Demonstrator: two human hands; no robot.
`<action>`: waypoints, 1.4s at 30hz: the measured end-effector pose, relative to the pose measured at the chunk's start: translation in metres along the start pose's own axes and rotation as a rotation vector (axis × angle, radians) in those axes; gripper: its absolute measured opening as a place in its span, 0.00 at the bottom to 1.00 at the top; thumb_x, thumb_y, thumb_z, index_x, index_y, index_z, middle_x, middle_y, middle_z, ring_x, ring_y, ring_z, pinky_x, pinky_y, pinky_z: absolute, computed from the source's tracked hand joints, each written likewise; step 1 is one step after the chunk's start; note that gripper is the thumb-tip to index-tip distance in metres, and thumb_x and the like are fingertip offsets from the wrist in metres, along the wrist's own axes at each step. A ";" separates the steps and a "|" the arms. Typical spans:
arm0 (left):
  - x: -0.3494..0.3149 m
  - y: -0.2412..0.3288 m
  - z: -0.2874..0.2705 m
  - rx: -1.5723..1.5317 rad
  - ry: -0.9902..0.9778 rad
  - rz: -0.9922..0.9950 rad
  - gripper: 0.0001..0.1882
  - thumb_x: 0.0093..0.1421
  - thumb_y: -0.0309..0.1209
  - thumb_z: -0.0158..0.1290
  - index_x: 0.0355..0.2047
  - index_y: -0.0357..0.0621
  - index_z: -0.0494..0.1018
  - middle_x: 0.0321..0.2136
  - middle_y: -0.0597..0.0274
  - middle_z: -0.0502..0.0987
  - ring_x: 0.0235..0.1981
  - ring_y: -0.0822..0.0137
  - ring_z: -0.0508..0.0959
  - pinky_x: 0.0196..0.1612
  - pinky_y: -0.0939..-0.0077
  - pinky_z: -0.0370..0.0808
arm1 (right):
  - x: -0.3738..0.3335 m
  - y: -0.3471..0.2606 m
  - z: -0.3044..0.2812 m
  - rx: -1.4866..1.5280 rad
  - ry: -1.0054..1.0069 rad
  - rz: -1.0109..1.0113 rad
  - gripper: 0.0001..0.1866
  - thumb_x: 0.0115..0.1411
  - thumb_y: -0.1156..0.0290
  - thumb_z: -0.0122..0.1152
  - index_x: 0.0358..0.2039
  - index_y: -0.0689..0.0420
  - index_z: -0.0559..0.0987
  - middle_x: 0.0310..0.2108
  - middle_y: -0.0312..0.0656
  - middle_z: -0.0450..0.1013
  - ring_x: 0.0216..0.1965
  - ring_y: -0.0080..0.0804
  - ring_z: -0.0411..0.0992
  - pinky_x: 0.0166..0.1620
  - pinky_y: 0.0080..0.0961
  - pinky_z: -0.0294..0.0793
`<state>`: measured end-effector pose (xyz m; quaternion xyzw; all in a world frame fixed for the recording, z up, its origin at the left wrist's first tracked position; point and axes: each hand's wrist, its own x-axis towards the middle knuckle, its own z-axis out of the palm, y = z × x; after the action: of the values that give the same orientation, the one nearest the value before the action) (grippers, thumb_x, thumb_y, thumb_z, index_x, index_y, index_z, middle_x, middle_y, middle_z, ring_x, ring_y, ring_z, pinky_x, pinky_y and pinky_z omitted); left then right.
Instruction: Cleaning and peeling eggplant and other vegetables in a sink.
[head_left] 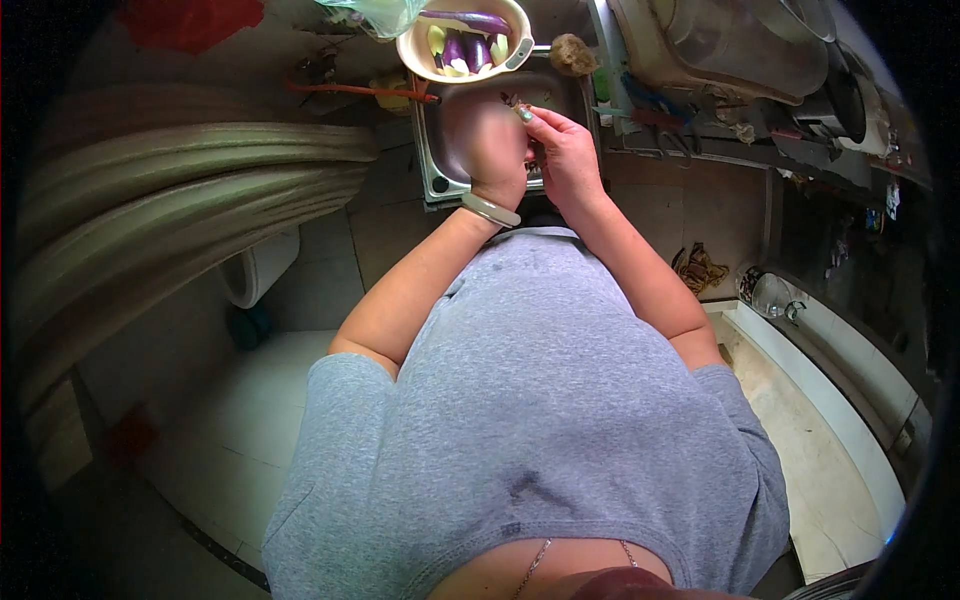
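both hands [530, 150] meet over the sink [440, 150], the right hand [565, 150] seemingly pinching a small scrap, too blurred to name, against the left hand [495, 150], whose grip i cannot tell, just below the bowl [415, 50] of aubergine [455, 48].

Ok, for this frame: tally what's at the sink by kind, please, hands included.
Hands: 2, left hand and right hand
Metal sink: 1
Cream bowl of cut purple eggplant: 1
Pale bracelet: 1
Brown scrubber: 1
Total: 6
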<state>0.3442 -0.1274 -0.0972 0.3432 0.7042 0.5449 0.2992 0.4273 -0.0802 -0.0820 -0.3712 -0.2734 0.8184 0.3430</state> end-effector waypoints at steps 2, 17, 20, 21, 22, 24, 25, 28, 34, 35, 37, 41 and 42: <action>-0.001 0.005 -0.001 -0.064 -0.009 -0.071 0.18 0.67 0.39 0.36 0.29 0.40 0.68 0.17 0.71 0.67 0.18 0.82 0.66 0.19 0.86 0.64 | 0.002 0.001 -0.001 0.011 -0.018 0.023 0.10 0.58 0.73 0.56 0.38 0.64 0.76 0.26 0.36 0.73 0.22 0.18 0.67 0.25 0.12 0.65; 0.013 0.024 -0.035 -0.672 -0.301 -0.435 0.26 0.65 0.53 0.33 0.20 0.46 0.61 0.12 0.72 0.61 0.10 0.82 0.55 0.12 0.88 0.53 | 0.002 -0.025 -0.005 0.175 -0.162 0.216 0.10 0.58 0.75 0.51 0.40 0.62 0.72 0.35 0.40 0.73 0.29 0.19 0.71 0.27 0.11 0.69; 0.012 0.035 -0.041 -0.531 -0.337 -0.418 0.27 0.64 0.55 0.33 0.20 0.46 0.61 0.12 0.73 0.59 0.10 0.81 0.55 0.12 0.88 0.53 | 0.002 -0.035 -0.003 -0.017 -0.231 0.122 0.12 0.55 0.75 0.53 0.41 0.61 0.72 0.35 0.39 0.73 0.30 0.18 0.71 0.28 0.10 0.69; 0.011 0.038 -0.039 -0.466 -0.330 -0.361 0.29 0.63 0.57 0.33 0.20 0.45 0.63 0.12 0.73 0.58 0.11 0.82 0.56 0.13 0.87 0.53 | 0.001 -0.037 -0.003 -0.041 -0.270 0.106 0.12 0.55 0.74 0.53 0.41 0.60 0.72 0.35 0.39 0.73 0.30 0.17 0.71 0.28 0.10 0.69; 0.009 0.040 -0.040 -0.424 -0.333 -0.337 0.28 0.63 0.56 0.33 0.21 0.45 0.64 0.12 0.73 0.59 0.12 0.82 0.57 0.14 0.87 0.54 | 0.000 -0.039 -0.003 -0.065 -0.309 0.091 0.12 0.55 0.74 0.54 0.41 0.60 0.72 0.34 0.38 0.73 0.30 0.17 0.71 0.28 0.10 0.69; 0.008 0.043 -0.041 -0.337 -0.339 -0.285 0.27 0.63 0.55 0.35 0.23 0.44 0.65 0.14 0.73 0.61 0.14 0.82 0.59 0.17 0.86 0.56 | -0.005 -0.039 -0.003 -0.076 -0.297 0.082 0.11 0.56 0.72 0.58 0.40 0.61 0.74 0.31 0.36 0.73 0.27 0.15 0.70 0.27 0.09 0.67; 0.008 0.047 -0.040 -0.299 -0.340 -0.230 0.27 0.63 0.54 0.36 0.24 0.43 0.65 0.14 0.73 0.61 0.15 0.82 0.59 0.17 0.86 0.56 | -0.006 -0.038 -0.001 -0.079 -0.274 0.053 0.11 0.55 0.71 0.59 0.39 0.61 0.75 0.30 0.35 0.73 0.26 0.14 0.69 0.25 0.08 0.65; 0.006 0.054 -0.037 -0.268 -0.369 -0.125 0.26 0.63 0.54 0.36 0.26 0.44 0.66 0.15 0.74 0.61 0.15 0.82 0.59 0.18 0.87 0.56 | -0.009 -0.039 -0.001 -0.082 -0.243 -0.006 0.10 0.55 0.71 0.61 0.36 0.61 0.76 0.28 0.34 0.73 0.25 0.14 0.68 0.26 0.08 0.65; 0.000 0.057 -0.044 -0.375 -0.488 -0.133 0.24 0.64 0.52 0.36 0.36 0.43 0.69 0.17 0.76 0.62 0.15 0.85 0.57 0.17 0.90 0.53 | -0.015 -0.044 -0.004 -0.053 -0.262 -0.016 0.09 0.56 0.73 0.60 0.38 0.60 0.76 0.30 0.34 0.74 0.28 0.17 0.70 0.28 0.10 0.69; -0.003 0.060 -0.043 -0.416 -0.465 -0.174 0.24 0.64 0.52 0.36 0.36 0.43 0.69 0.17 0.76 0.62 0.15 0.85 0.57 0.17 0.90 0.53 | -0.018 -0.043 -0.001 -0.059 -0.249 -0.027 0.09 0.56 0.73 0.60 0.38 0.60 0.76 0.31 0.35 0.74 0.28 0.17 0.70 0.29 0.11 0.69; -0.006 0.064 -0.041 -0.445 -0.415 -0.227 0.23 0.65 0.50 0.36 0.33 0.43 0.69 0.17 0.76 0.62 0.16 0.85 0.58 0.17 0.90 0.54 | -0.022 -0.040 0.002 -0.067 -0.233 -0.036 0.10 0.56 0.73 0.60 0.39 0.60 0.76 0.31 0.35 0.74 0.29 0.17 0.71 0.30 0.12 0.70; -0.010 0.068 -0.041 -0.401 -0.318 -0.216 0.23 0.66 0.48 0.35 0.26 0.43 0.67 0.16 0.75 0.61 0.17 0.85 0.59 0.18 0.89 0.56 | -0.027 -0.040 0.008 -0.018 -0.257 -0.014 0.10 0.57 0.73 0.59 0.40 0.60 0.76 0.33 0.36 0.74 0.29 0.18 0.71 0.31 0.13 0.71; -0.011 0.070 -0.041 -0.391 -0.298 -0.201 0.23 0.66 0.48 0.35 0.25 0.44 0.67 0.16 0.75 0.61 0.17 0.85 0.59 0.18 0.89 0.56 | -0.030 -0.040 0.010 0.008 -0.269 -0.003 0.10 0.57 0.73 0.58 0.40 0.60 0.76 0.33 0.36 0.74 0.29 0.18 0.70 0.32 0.13 0.71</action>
<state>0.3293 -0.1477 -0.0197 0.2835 0.5644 0.5816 0.5128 0.4479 -0.0801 -0.0353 -0.2563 -0.3141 0.8615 0.3057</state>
